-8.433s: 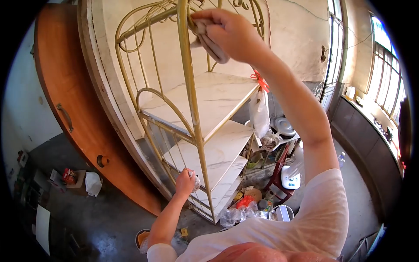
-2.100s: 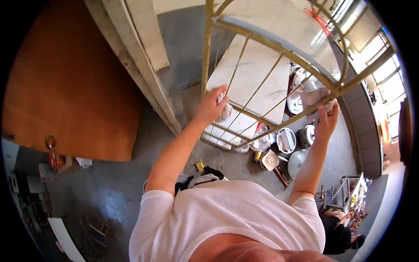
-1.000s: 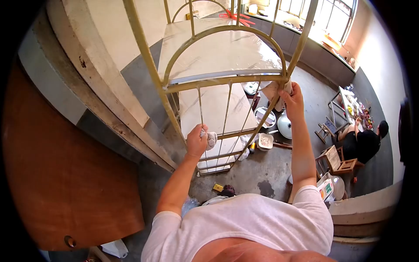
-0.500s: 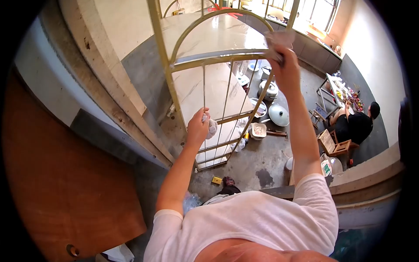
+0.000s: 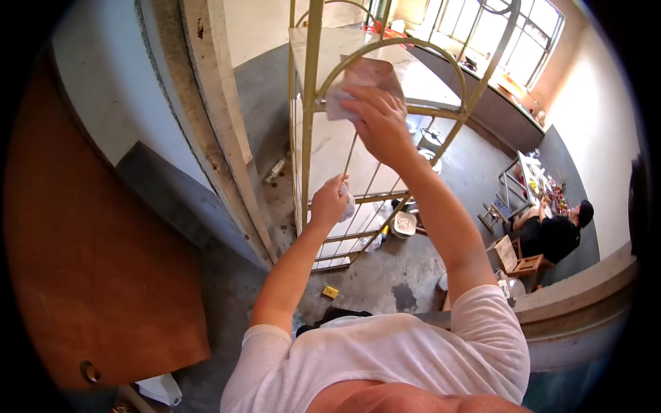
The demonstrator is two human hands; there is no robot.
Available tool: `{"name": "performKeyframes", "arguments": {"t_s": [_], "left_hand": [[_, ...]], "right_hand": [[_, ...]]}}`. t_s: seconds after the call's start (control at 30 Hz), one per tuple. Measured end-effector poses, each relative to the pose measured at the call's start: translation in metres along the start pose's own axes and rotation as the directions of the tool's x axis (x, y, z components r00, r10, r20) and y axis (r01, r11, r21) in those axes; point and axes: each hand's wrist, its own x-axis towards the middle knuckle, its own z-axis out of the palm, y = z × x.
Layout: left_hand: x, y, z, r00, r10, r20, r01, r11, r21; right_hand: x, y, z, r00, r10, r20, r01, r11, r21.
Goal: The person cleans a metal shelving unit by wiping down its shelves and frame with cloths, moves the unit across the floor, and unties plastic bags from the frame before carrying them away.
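Note:
A tall gold-coloured metal rack [image 5: 309, 144] with marble-patterned shelves [image 5: 330, 141] stands in front of me. My right hand [image 5: 379, 118] presses a greyish cloth [image 5: 375, 74] against the rack's upper crossbar, near the left end of its arch, with the fingers closed on it. Lower down, my left hand [image 5: 329, 201] is closed round a bunched pale cloth [image 5: 347, 204] beside the thin vertical bars.
An orange-brown door [image 5: 103, 261] and a wooden frame [image 5: 206, 124] are on the left. At the right a person in black [image 5: 556, 237] sits by a table [image 5: 529, 168]. A yellow box [image 5: 330, 292] and a food container [image 5: 403, 224] are on the floor.
My right hand has moved with its cloth from the rack's right post leftward along the upper crossbar. My left hand still holds its cloth by the bars. The view has shifted.

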Motion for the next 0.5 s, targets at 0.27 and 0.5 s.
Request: {"name": "performKeyframes", "arguments": {"t_s": [0.27, 0.5], "left_hand": [[0.013, 0.003, -0.054, 0.744, 0.218, -0.631, -0.204, 0.974, 0.097], [0.027, -0.007, -0.072, 0.998, -0.052, -0.034, 0.049, 0.995, -0.082]], "right_hand": [[-0.02, 0.029, -0.017, 0.993, 0.03, -0.11, -0.023, 0.998, 0.062], [0.058, -0.025, -0.002, 0.951, -0.298, -0.087, 0.301, 0.953, 0.024]]}}
